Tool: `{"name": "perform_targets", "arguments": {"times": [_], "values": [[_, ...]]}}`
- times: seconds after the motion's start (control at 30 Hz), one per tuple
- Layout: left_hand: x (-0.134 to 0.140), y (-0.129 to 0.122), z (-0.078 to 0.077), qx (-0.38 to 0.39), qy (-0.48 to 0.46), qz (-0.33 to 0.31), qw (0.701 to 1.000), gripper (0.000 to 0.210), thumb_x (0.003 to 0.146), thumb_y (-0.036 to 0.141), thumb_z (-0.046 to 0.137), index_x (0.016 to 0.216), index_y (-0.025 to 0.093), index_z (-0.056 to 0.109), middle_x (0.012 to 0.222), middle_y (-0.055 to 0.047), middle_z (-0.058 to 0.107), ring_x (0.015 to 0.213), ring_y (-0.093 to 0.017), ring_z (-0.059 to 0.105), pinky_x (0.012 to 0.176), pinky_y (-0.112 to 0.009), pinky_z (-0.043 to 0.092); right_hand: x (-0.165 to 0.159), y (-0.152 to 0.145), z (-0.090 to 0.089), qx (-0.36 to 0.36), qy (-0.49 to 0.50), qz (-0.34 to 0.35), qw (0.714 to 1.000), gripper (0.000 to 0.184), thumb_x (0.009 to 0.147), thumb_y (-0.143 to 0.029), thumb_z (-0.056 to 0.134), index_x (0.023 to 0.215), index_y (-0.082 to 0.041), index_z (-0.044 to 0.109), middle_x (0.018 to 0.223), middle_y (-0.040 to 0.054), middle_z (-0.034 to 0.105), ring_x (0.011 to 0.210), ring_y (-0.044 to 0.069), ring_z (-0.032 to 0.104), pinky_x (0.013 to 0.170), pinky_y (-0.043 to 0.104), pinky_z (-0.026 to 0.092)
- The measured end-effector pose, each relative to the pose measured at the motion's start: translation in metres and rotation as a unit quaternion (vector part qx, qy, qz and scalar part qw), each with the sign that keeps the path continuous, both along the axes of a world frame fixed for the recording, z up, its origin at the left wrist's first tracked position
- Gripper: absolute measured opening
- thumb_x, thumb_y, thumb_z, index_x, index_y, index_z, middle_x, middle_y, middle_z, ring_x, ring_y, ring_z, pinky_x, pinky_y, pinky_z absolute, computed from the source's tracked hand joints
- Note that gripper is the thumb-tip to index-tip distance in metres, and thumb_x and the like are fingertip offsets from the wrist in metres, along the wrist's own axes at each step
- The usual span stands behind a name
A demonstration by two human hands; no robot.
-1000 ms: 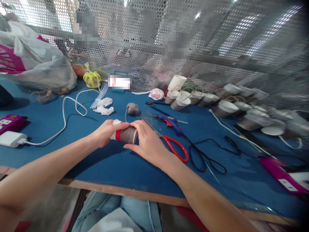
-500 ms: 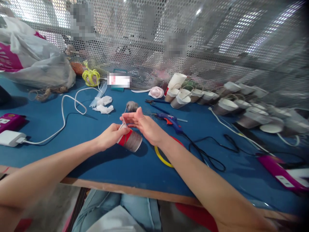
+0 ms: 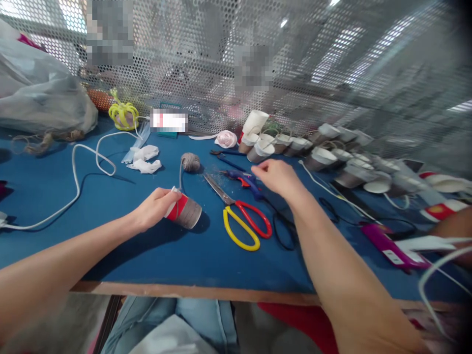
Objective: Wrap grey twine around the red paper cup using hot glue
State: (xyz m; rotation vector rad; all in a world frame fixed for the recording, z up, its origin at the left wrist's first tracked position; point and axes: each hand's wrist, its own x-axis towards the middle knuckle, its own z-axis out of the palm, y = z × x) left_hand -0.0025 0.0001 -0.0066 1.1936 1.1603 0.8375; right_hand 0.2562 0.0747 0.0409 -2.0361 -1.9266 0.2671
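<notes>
My left hand (image 3: pixel 157 209) is closed around a tilted paper cup (image 3: pixel 188 212), red near the top and wound with grey yarn over its lower part. From the cup a grey strand runs to a small ball of yarn (image 3: pixel 191 162) just behind it. My right hand (image 3: pixel 277 177) is over the table beside a blue hot glue gun (image 3: pixel 241 178), its fingers curled together and nothing visible in them. Scissors (image 3: pixel 231 201) with one red and one yellow handle lie between my hands, blades pointing away to the left.
Several yarn-wrapped cups (image 3: pixel 261 147) line the back right. Behind the glue gun lie blue-handled pliers (image 3: pixel 230 158). A white cable (image 3: pixel 77 184) curves across the left, near a plastic bag (image 3: pixel 44 93). Perforated metal (image 3: pixel 206 64) borders the back; another person's arm (image 3: pixel 455 233) shows at right.
My right hand has left the cup and moved right towards the glue gun, its fingers curling, uncovering the scissors. My left hand still holds the cup. The view has shifted right.
</notes>
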Motion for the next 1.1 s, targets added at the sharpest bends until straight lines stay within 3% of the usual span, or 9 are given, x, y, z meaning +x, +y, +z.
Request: {"name": "perform_targets", "arguments": {"times": [0.13,0.27,0.4,0.47,0.63,0.77,0.93,1.0,1.1], "values": [[-0.001,0.0,-0.001,0.02,0.018,-0.008,1.0,0.033,0.07,0.038,0.044,0.056,0.01,0.057,0.051,0.0,0.054,0.048,-0.01,0.043,0.049,-0.02,0.03,0.016,0.007,-0.03,-0.098,0.004,-0.02,0.995,0.027,0.082,-0.029,0.045,0.106,-0.018,0.05,0.108,0.0065,0.051,0.089,0.017,0.053,0.074,0.037,0.045],[-0.003,0.001,-0.002,0.063,0.058,-0.01,0.996,0.036,0.072,0.04,0.042,0.055,0.011,0.054,0.045,0.002,0.045,0.045,-0.008,0.036,0.046,-0.021,0.026,0.015,0.012,-0.047,-0.083,0.051,-0.041,0.994,0.024,0.082,-0.029,0.046,0.102,-0.018,0.052,0.105,0.0063,0.053,0.087,0.016,0.054,0.073,0.035,0.045],[-0.004,0.002,-0.002,0.083,0.084,-0.022,0.993,0.037,0.074,0.04,0.039,0.06,0.01,0.054,0.047,0.003,0.043,0.047,-0.008,0.034,0.047,-0.022,0.025,0.007,-0.001,-0.036,-0.017,0.148,-0.035,0.988,0.023,0.07,-0.023,0.058,0.092,-0.015,0.054,0.085,0.0057,0.061,0.072,0.018,0.059,0.061,0.03,0.048],[-0.004,0.002,-0.002,0.083,0.093,-0.024,0.992,0.038,0.075,0.04,0.038,0.061,0.01,0.054,0.048,0.003,0.043,0.047,-0.008,0.034,0.048,-0.022,0.025,-0.001,-0.016,-0.025,0.001,0.208,-0.004,0.978,0.026,0.07,-0.022,0.057,0.095,-0.017,0.051,0.085,0.0047,0.061,0.07,0.015,0.059,0.059,0.028,0.048],[-0.005,0.002,0.001,0.079,0.103,-0.034,0.991,0.038,0.075,0.04,0.036,0.061,0.01,0.054,0.048,0.003,0.041,0.046,-0.008,0.033,0.046,-0.022,0.023,-0.027,-0.06,0.001,-0.074,0.337,0.114,0.932,0.021,0.069,-0.038,0.058,0.071,-0.018,0.054,0.056,-0.0002,0.058,0.049,0.012,0.056,0.047,0.024,0.048],[-0.005,0.004,0.004,0.061,0.089,-0.031,0.994,0.036,0.073,0.04,0.036,0.054,0.013,0.049,0.045,0.004,0.038,0.043,-0.008,0.031,0.044,-0.021,0.022,-0.04,-0.082,0.002,-0.062,0.334,0.186,0.922,0.016,0.07,-0.032,0.057,0.079,-0.019,0.056,0.062,0.0009,0.061,0.049,0.012,0.057,0.049,0.024,0.049],[-0.005,0.007,0.009,0.057,0.117,0.009,0.991,0.034,0.072,0.037,0.036,0.051,0.013,0.048,0.045,0.003,0.04,0.044,-0.008,0.032,0.044,-0.021,0.024,-0.045,-0.095,-0.006,-0.129,0.32,0.214,0.914,0.019,0.073,-0.036,0.052,0.082,-0.019,0.055,0.048,-0.0034,0.052,0.039,0.011,0.049,0.036,0.023,0.043],[-0.005,0.008,0.009,0.055,0.125,0.019,0.99,0.034,0.071,0.037,0.036,0.053,0.012,0.05,0.045,0.003,0.041,0.044,-0.009,0.033,0.044,-0.022,0.025,-0.048,-0.099,-0.01,-0.128,0.27,0.203,0.933,0.019,0.072,-0.04,0.052,0.075,-0.021,0.056,0.045,-0.0033,0.05,0.039,0.013,0.05,0.037,0.025,0.042],[-0.005,0.008,0.009,0.055,0.132,0.016,0.99,0.036,0.071,0.038,0.034,0.058,0.011,0.054,0.046,0.002,0.043,0.044,-0.01,0.035,0.045,-0.023,0.026,-0.053,-0.106,-0.015,-0.057,0.163,0.198,0.965,0.019,0.07,-0.042,0.053,0.064,-0.024,0.056,0.042,-0.0015,0.05,0.047,0.018,0.055,0.043,0.029,0.044]]}}
